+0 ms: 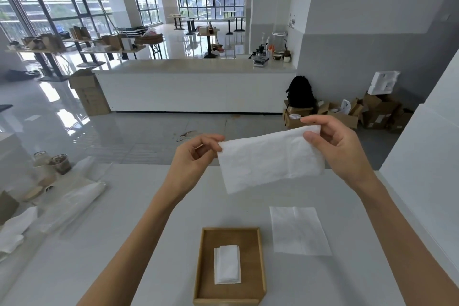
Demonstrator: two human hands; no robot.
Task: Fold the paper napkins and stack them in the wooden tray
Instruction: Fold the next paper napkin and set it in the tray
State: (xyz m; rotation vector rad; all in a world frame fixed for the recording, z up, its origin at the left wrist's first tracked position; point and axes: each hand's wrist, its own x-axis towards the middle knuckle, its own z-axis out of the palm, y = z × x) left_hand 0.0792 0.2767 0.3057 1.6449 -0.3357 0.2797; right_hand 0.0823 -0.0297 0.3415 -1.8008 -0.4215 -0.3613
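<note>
I hold a white paper napkin (268,159) in the air above the white table (139,231), stretched between both hands. My left hand (191,159) pinches its upper left corner. My right hand (337,141) pinches its upper right corner. The napkin hangs down as a wide strip, apparently folded in half. Below, near the table's front edge, stands a wooden tray (250,236) holding a small stack of folded napkins (227,264). To the right of the tray an unfolded napkin (299,230) lies flat on the table.
At the table's left sit clear plastic bags (74,201), crumpled white paper (15,228) and several cups and jars (53,166). A white wall panel (422,169) borders the table on the right. Beyond the table are a floor, a long white counter and cardboard boxes.
</note>
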